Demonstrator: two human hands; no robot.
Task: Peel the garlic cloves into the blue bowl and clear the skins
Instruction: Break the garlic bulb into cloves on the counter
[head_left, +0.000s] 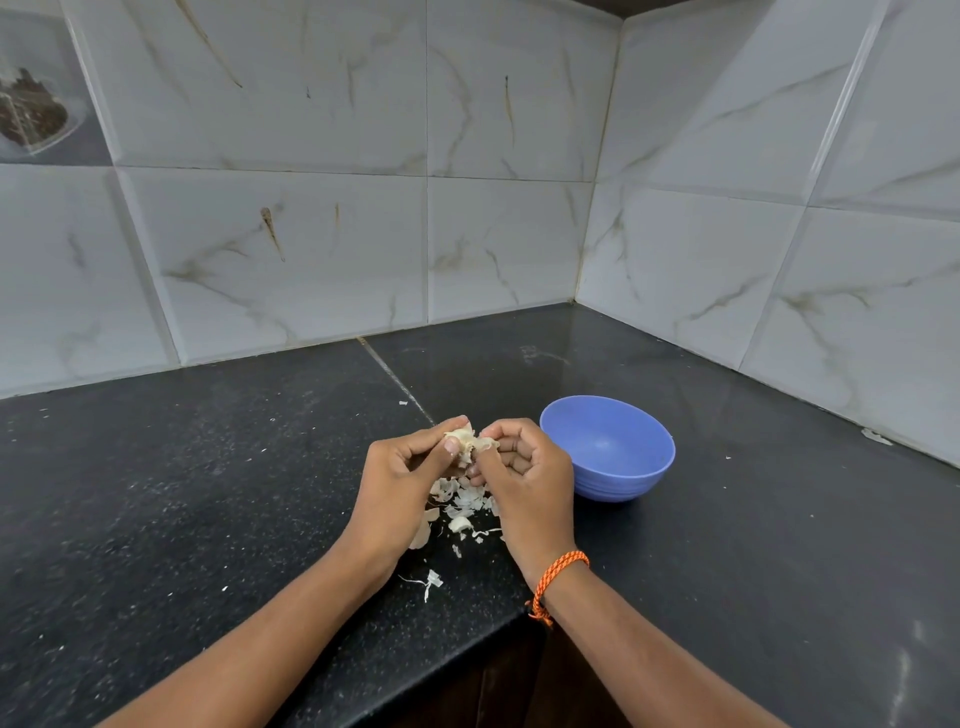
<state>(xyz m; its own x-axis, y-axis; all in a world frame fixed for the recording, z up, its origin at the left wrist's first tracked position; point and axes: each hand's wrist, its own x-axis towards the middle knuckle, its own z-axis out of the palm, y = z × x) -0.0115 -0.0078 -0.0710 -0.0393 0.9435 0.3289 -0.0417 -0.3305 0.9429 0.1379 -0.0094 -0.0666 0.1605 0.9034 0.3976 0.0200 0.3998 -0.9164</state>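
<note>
Both hands pinch the papery garlic clove (469, 443) above the speckled black surface (208, 493): left hand (402, 480), right hand (524, 480). Flaky skins (460, 506) lie beneath (smooth round blue bowl (608, 449) just right).

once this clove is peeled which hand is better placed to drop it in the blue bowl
Probably the right hand: the blue bowl sits just beyond it, while the left hand is on the far side of the garlic both pinch.
</note>
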